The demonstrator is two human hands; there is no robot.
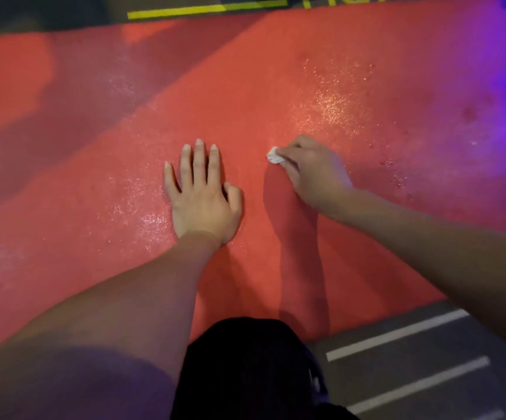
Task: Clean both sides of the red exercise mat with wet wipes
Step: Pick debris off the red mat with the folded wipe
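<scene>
One red exercise mat (245, 95) fills most of the view on a dark floor (427, 374), its surface glistening wet in patches; two hands on it, one wipe. Left hand (203, 195) lies flat on the mat, four fingers straight and slightly spread, thumb tucked at the side. Right hand (315, 171), just beside it, has fingers curled and clamped on one small balled white wet wipe (274, 155), pressed to the mat; three white floor stripes (397, 334) near right, one yellow line (206, 10) at top.
</scene>
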